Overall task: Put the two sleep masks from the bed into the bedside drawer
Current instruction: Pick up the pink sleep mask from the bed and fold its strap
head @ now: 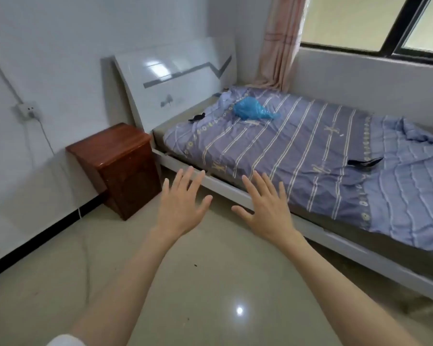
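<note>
Two black sleep masks lie on the striped purple bed [298, 146]. One sleep mask [197, 117] is near the headboard at the mattress edge. The other sleep mask [365, 162] lies farther right on the sheet. The red-brown wooden bedside cabinet [118, 168] stands left of the bed, its front shut. My left hand [183, 203] and my right hand [265, 206] are held out flat over the floor in front of the bed frame, fingers spread, holding nothing.
A blue plastic bag [254, 111] lies on the bed near the headboard [175, 78]. A wall socket with a cable [28, 111] is on the left wall. A curtain [280, 43] and a window [375, 23] are behind the bed. Glossy tiled floor [198, 283] lies below.
</note>
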Action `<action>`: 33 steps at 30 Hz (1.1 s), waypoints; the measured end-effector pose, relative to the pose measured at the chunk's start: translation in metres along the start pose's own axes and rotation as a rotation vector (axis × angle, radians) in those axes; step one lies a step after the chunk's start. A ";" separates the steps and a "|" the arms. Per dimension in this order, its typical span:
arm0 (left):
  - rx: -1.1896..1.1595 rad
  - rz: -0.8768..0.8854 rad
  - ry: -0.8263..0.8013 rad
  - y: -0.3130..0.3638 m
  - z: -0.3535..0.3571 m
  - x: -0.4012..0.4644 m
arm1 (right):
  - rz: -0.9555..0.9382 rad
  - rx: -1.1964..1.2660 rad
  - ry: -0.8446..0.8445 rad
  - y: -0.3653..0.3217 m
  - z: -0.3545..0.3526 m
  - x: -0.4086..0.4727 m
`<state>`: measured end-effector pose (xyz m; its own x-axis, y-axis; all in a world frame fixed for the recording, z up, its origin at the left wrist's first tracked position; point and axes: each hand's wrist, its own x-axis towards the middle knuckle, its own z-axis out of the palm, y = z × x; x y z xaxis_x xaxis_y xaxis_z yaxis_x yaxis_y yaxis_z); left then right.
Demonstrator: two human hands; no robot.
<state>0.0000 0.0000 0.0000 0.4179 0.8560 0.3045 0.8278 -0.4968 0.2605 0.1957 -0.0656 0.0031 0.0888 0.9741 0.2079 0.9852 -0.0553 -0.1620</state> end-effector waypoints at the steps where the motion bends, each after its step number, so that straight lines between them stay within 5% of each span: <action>1: -0.002 -0.033 -0.040 -0.006 0.008 0.000 | 0.003 -0.009 -0.020 -0.001 0.007 0.003; 9: 0.025 -0.118 -0.113 -0.062 0.069 0.056 | -0.003 0.004 -0.080 0.019 0.067 0.078; 24: -0.012 -0.203 -0.136 -0.140 0.104 0.293 | -0.077 0.094 -0.115 0.055 0.104 0.355; 33: -0.054 -0.176 -0.221 -0.251 0.151 0.436 | -0.062 0.053 -0.121 0.035 0.166 0.534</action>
<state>0.0312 0.5196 -0.0706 0.3461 0.9371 0.0449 0.8760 -0.3399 0.3423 0.2531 0.4894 -0.0517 0.0068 0.9948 0.1018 0.9789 0.0141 -0.2039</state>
